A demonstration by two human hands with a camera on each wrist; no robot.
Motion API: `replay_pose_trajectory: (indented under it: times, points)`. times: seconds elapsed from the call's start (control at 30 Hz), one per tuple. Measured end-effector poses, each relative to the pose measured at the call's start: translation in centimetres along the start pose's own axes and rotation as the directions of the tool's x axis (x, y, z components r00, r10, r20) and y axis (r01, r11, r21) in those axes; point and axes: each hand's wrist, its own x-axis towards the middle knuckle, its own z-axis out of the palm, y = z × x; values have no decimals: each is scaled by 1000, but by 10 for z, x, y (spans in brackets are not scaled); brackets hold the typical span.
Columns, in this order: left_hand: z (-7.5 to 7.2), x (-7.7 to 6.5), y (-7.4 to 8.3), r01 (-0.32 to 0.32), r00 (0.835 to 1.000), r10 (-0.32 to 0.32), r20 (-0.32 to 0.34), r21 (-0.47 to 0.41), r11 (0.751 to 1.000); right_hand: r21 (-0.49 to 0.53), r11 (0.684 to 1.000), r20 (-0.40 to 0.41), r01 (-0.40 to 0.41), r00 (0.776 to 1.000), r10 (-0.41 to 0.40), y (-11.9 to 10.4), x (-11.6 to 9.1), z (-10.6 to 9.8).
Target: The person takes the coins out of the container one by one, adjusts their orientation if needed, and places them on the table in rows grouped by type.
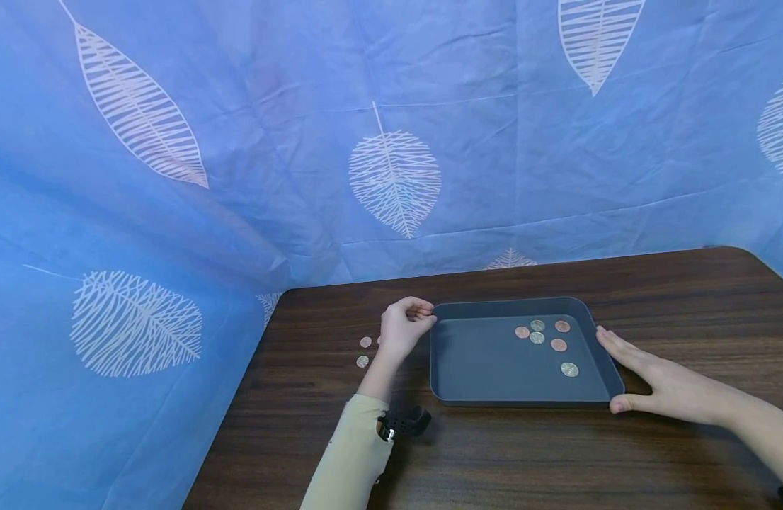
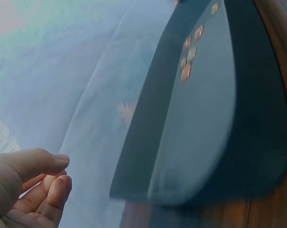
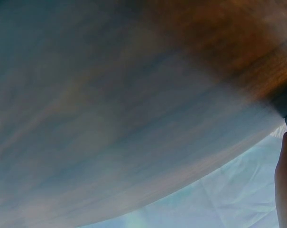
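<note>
A shallow dark grey tray (image 1: 481, 361) lies on the table, with several copper-coloured and silver-coloured coins (image 1: 536, 338) toward its right side. My left hand (image 1: 404, 329) is beside the tray's back left corner, fingertips near the rim. In the left wrist view the thumb and curled fingers (image 2: 58, 190) come together; I cannot tell whether anything is pinched there. My right hand (image 1: 659, 382) lies along the tray's right side, fingers extended at the wall and thumb at the front corner. Only a fingertip-like part of it appears in the right wrist view.
Left of my left hand, loose coins (image 1: 362, 361) lie on the dark wood table (image 1: 493, 460), one partly hidden behind the wrist. A blue cloth (image 1: 270, 142) with white leaf prints hangs behind the table and along its left side.
</note>
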Motion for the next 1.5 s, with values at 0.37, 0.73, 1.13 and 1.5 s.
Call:
replay_pose_trajectory:
  times: [0.37, 0.73, 1.13, 1.5]
  points:
    - [52, 4, 31, -24, 992, 34, 125, -81, 996, 24, 1000, 6, 6, 1000, -6, 1, -1, 2]
    - [96, 2, 52, 1, 976, 20, 216, -98, 995, 18, 1000, 9, 2, 1000, -2, 0, 2, 1]
    - [137, -4, 65, -19, 937, 28, 347, -29, 999, 17, 1000, 14, 5, 1000, -5, -1, 2, 0]
    - [170, -13, 64, -102, 897, 30, 440, 140, 985, 28, 1000, 19, 2, 1000, -3, 0, 1, -1]
